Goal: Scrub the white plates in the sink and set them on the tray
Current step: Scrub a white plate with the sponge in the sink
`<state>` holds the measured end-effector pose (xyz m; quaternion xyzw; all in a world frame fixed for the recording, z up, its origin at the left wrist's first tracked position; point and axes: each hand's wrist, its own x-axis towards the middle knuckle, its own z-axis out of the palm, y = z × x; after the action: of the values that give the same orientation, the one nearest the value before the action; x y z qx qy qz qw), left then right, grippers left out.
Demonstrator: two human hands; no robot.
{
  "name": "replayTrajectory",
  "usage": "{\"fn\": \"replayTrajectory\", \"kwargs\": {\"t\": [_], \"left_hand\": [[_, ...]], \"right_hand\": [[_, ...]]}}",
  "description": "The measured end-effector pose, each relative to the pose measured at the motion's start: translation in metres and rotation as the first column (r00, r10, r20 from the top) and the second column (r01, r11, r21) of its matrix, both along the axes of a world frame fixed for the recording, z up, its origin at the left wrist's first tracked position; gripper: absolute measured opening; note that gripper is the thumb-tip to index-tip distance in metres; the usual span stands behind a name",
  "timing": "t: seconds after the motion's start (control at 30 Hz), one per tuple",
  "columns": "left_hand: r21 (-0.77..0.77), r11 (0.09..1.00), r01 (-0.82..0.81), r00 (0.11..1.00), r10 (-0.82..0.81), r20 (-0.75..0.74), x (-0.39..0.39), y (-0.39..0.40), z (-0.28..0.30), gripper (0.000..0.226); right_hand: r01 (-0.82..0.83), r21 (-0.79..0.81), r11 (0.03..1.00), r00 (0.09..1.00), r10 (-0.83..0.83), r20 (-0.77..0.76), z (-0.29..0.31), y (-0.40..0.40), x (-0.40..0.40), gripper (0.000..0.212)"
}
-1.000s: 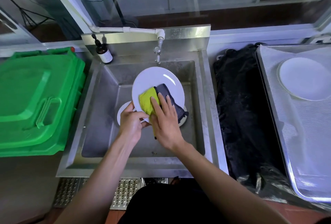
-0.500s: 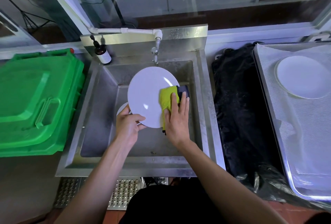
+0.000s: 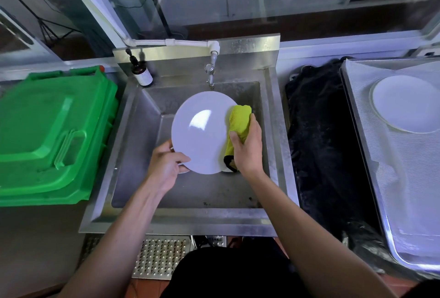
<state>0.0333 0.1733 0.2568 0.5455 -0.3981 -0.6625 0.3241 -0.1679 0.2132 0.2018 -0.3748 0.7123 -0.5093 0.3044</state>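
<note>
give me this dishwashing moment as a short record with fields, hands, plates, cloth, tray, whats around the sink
left hand: left hand grips the lower left rim of the held plate
right hand: right hand grips the yellow cloth against the plate's right edge
held plate: white, tilted, above the sink basin
other plates in sink: slivers of white under the held plate; count unclear
tray: tray at right holds one white plate
tap: tap behind the plate; no water visible
left of sink: green bin
sink corner: dark pump bottle

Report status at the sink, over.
Left hand grips plate rim. Right hand holds yellow cloth at its right edge. One plate on tray. Nothing blocking.
</note>
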Motion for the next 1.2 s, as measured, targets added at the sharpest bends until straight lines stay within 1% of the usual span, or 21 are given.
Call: {"fn": "replayTrajectory", "kwargs": {"t": [0.07, 0.13, 0.23, 0.37, 0.53, 0.73, 0.83, 0.9, 0.97, 1.1, 1.2], "left_hand": [[0.007, 0.999, 0.045, 0.998, -0.046, 0.033, 0.004, -0.003, 0.000, 0.041], [0.005, 0.996, 0.094, 0.993, -0.094, 0.067, 0.006, -0.007, 0.002, 0.044], [-0.008, 0.991, 0.132, 0.986, -0.130, 0.102, 0.011, -0.015, 0.004, 0.043], [-0.023, 0.971, 0.239, 0.953, -0.229, 0.200, 0.017, -0.030, 0.010, 0.040], [-0.011, 0.928, 0.372, 0.887, -0.352, 0.298, 0.013, -0.041, 0.018, 0.050], [-0.018, 0.870, 0.493, 0.809, -0.451, 0.378, 0.007, -0.053, 0.023, 0.063], [-0.026, 0.827, 0.562, 0.754, -0.499, 0.428, 0.001, -0.057, 0.027, 0.060], [-0.025, 0.810, 0.586, 0.720, -0.507, 0.473, -0.003, -0.060, 0.028, 0.059], [-0.027, 0.806, 0.591, 0.707, -0.502, 0.499, -0.004, -0.062, 0.026, 0.060], [-0.081, 0.802, 0.592, 0.713, -0.474, 0.517, -0.010, -0.060, 0.021, 0.074], [-0.138, 0.837, 0.530, 0.741, -0.378, 0.555, -0.020, -0.054, 0.011, 0.068]], "right_hand": [[-0.016, -0.010, 1.000, 1.000, 0.016, 0.019, 0.000, -0.002, -0.007, 0.068], [-0.046, 0.014, 0.999, 0.998, 0.045, 0.036, 0.000, -0.004, -0.015, 0.068], [-0.101, 0.028, 0.995, 0.995, 0.100, 0.030, -0.001, -0.004, -0.025, 0.066], [-0.173, 0.003, 0.985, 0.983, 0.173, -0.066, -0.001, -0.004, -0.034, 0.064], [-0.245, 0.004, 0.970, 0.958, 0.243, -0.152, 0.002, -0.009, -0.043, 0.066], [-0.277, -0.052, 0.959, 0.936, 0.258, -0.238, 0.009, -0.013, -0.047, 0.066], [-0.309, -0.060, 0.949, 0.912, 0.278, -0.302, 0.012, -0.014, -0.045, 0.065], [-0.332, -0.055, 0.942, 0.897, 0.297, -0.328, 0.014, -0.015, -0.044, 0.062], [-0.339, -0.050, 0.939, 0.890, 0.303, -0.339, 0.014, -0.015, -0.043, 0.059], [-0.282, -0.067, 0.957, 0.902, 0.241, -0.357, 0.014, -0.013, -0.043, 0.054], [-0.218, -0.093, 0.972, 0.908, 0.167, -0.384, 0.014, -0.010, -0.043, 0.053]]}}
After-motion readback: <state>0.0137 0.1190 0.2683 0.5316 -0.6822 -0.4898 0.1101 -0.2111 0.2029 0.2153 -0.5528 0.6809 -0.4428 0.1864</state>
